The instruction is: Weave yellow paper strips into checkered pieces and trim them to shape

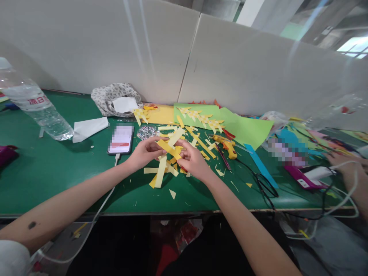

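Observation:
Both my hands are closed on woven paper strips [169, 148], pale yellow crossing darker yellow, held just above the table. My left hand [145, 152] pinches the left end of the darker strip. On the other side my right hand [193, 158] grips the right end with curled fingers. Below and around them lie loose yellow strips and cut scraps [155, 170]. Several finished woven paper fish shapes [201, 116] rest on green paper behind my hands. A yellow glue gun [225, 146] lies to the right, beside a dark pen-like tool [223, 156].
A water bottle [34, 103] stands tilted in view at left, with a phone [121, 140] on a charging cable nearer. Blue paper strip [261, 165], black cord [263, 184] and a purple power strip [301, 178] lie right. A co-worker's hand [345, 163] is at far right.

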The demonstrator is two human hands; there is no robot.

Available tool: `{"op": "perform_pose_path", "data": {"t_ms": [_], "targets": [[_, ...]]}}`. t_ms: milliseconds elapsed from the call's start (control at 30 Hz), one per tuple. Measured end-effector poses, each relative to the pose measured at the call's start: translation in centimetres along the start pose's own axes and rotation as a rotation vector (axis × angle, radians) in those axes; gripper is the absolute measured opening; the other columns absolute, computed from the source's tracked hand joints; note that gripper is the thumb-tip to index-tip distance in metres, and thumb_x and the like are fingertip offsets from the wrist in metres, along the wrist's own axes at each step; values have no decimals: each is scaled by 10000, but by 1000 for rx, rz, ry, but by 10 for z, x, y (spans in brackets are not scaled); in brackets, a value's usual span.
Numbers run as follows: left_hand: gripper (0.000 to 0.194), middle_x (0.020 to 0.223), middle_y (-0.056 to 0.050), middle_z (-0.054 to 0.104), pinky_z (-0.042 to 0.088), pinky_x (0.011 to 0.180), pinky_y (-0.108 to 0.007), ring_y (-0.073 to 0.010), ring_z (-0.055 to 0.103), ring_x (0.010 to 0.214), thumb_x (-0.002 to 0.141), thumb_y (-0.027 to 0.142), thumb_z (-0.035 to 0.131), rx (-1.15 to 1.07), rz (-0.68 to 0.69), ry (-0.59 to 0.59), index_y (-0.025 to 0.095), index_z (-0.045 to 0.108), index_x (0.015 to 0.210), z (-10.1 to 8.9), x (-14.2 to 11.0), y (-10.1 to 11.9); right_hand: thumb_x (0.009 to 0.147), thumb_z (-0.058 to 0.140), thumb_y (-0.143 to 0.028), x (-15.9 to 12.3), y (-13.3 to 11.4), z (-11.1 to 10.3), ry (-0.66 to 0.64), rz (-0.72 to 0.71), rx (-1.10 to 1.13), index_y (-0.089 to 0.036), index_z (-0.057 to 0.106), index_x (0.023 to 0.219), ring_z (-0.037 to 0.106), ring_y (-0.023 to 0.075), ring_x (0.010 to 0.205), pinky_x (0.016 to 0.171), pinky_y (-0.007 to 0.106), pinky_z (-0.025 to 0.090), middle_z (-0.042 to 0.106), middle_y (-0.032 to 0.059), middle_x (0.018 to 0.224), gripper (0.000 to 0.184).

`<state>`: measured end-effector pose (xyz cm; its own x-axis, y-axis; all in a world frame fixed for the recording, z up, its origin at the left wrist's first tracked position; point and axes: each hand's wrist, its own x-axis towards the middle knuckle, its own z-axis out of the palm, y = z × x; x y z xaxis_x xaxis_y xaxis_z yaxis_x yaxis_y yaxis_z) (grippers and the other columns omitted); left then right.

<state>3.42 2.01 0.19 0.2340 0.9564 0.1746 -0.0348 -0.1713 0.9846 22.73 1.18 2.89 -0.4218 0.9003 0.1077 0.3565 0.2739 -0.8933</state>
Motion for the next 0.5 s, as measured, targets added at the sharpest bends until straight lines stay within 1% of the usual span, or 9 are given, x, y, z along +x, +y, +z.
{"op": "perform_pose_path", "data": {"t_ms": [67, 133, 167, 200, 233, 267, 333, 400, 500], "targets": [[204, 799, -21, 698, 516, 578, -220, -132, 640, 699, 698, 246, 679, 8, -15, 7, 192, 668, 894, 0, 0, 0, 690, 538, -134, 0, -2, -1, 72, -38, -94, -217, 505, 1192, 501, 97, 580, 488, 259, 400, 582, 93, 1143, 510], [148, 829, -25, 700, 516, 583, -226, -130, 633, 693, 682, 262, 690, -23, -40, -3, 182, 685, 807, 0, 0, 0, 696, 616, -214, 0, -4, -2, 107, -148, -194, -246, 532, 1175, 579, 175, 807, 588, 294, 463, 540, 85, 1231, 487], [153, 827, -22, 700, 513, 580, -228, -128, 629, 681, 671, 264, 700, -49, -58, -19, 182, 688, 800, 0, -1, 1, 699, 647, -258, 0, -5, -2, 99, -207, -226, -271, 531, 1186, 569, 217, 955, 664, 321, 485, 516, 72, 1275, 501], [163, 821, -19, 699, 509, 576, -228, -125, 626, 670, 661, 263, 709, -80, -77, -45, 183, 691, 802, 0, -1, 1, 703, 666, -296, -1, -6, -3, 76, -249, -235, -295, 523, 1205, 527, 244, 1081, 744, 348, 491, 496, 55, 1312, 523], [171, 808, -17, 697, 505, 573, -226, -121, 622, 657, 652, 259, 717, -110, -99, -72, 183, 692, 802, 0, -2, 2, 710, 675, -324, -1, -7, -3, 43, -269, -219, -315, 507, 1230, 486, 252, 1161, 806, 370, 486, 488, 42, 1331, 547], [174, 794, -15, 695, 500, 573, -224, -116, 619, 646, 646, 253, 724, -136, -121, -97, 180, 693, 801, 0, -3, 2, 718, 677, -341, -1, -7, -2, 6, -263, -184, -325, 490, 1252, 472, 249, 1191, 843, 383, 481, 496, 35, 1332, 566], [191, 777, -10, 691, 490, 575, -219, -108, 615, 633, 632, 234, 737, -181, -155, -124, 179, 693, 810, 0, -4, 3, 730, 674, -353, -1, -6, 0, -54, -204, -97, -310, 507, 1248, 540, 227, 1124, 851, 384, 489, 566, 40, 1262, 546], [230, 779, -4, 692, 488, 578, -215, -106, 620, 639, 630, 221, 743, -224, -186, -123, 192, 691, 853, 0, -4, 3, 726, 680, -356, -1, -4, 1, -62, -144, -40, -267, 587, 1167, 613, 205, 998, 843, 378, 499, 648, 47, 1134, 459], [248, 794, -3, 696, 501, 590, -214, -115, 636, 679, 636, 216, 746, -271, -240, -77, 213, 685, 876, -1, -2, 3, 699, 698, -377, 0, -4, 1, 41, -68, -11, -206, 680, 972, 658, 189, 836, 790, 365, 524, 707, 59, 962, 322]]}}
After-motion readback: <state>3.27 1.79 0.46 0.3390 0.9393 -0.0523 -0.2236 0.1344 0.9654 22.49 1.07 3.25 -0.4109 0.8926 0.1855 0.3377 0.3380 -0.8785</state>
